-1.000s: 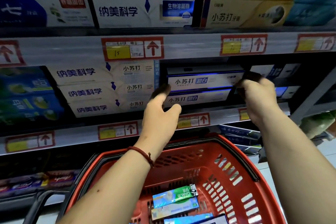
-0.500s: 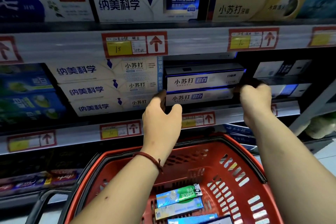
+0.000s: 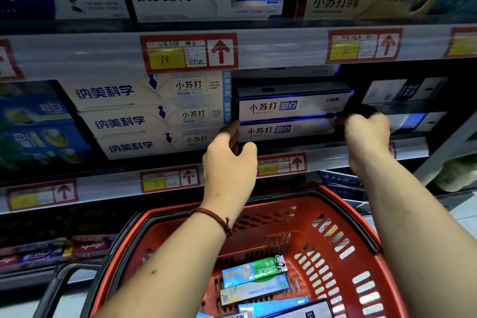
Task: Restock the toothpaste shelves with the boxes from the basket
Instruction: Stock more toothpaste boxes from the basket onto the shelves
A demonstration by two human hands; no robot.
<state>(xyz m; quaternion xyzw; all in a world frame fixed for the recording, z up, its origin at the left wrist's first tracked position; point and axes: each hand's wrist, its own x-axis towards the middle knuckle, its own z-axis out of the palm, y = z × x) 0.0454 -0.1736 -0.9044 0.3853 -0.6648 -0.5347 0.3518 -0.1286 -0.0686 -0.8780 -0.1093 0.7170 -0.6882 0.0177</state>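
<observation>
Got the left hand [image 3: 229, 162] pinching the left end of the lower toothpaste box [image 3: 284, 131], thumb underneath, forefinger up the side. Got the right hand [image 3: 366, 137] curled over its right end, fingertips hidden. Sits on the middle shelf [image 3: 327, 159], right under a matching upper box [image 3: 291, 107]. Plenty more boxes [image 3: 254, 276] lying in the red basket [image 3: 296, 217] below.

I'm getting one wide-angle view from the head, facing forward and down, sitting near the shelves [image 3: 284, 44], basket [image 3: 304, 230] showing below
</observation>
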